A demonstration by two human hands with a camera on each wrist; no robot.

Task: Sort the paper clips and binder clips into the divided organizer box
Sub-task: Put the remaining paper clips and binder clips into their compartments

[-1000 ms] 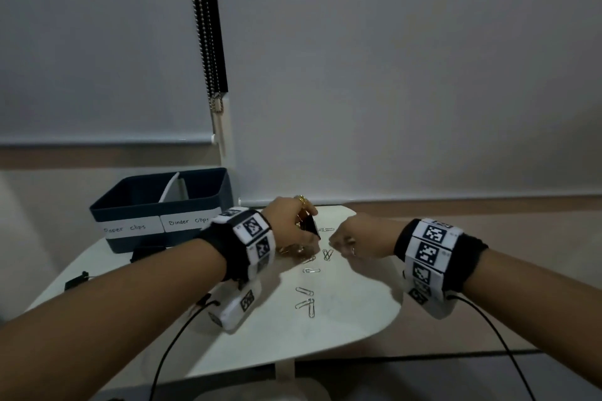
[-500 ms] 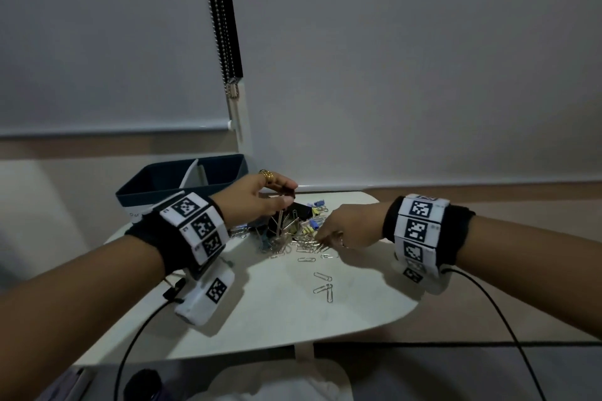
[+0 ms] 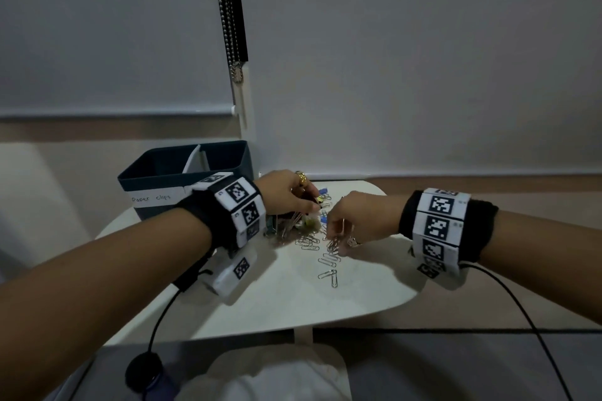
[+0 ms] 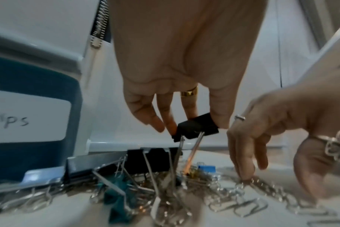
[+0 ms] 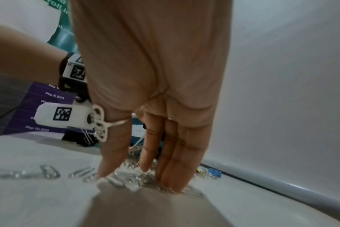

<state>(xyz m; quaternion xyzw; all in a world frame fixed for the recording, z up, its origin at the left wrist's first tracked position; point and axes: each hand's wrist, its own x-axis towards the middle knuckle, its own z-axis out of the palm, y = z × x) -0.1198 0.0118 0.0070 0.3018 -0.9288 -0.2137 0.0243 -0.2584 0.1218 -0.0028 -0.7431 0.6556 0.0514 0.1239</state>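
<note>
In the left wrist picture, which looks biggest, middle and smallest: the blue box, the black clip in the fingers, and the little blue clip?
1. blue box, biggest, though it sits near the camera and is cut off at the edge.
2. black binder clip, pinched by the left hand.
3. little blue clip, smallest, lying farther back in the pile.

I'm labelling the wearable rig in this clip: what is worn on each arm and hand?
Both forearms are bare, with no sleeves. Each wrist carries a black band wrapped with white blocks bearing black square-pattern markers, plus a white camera pod beneath and a black cable. The left hand wears a gold ring; the right hand wears silver rings.
</note>
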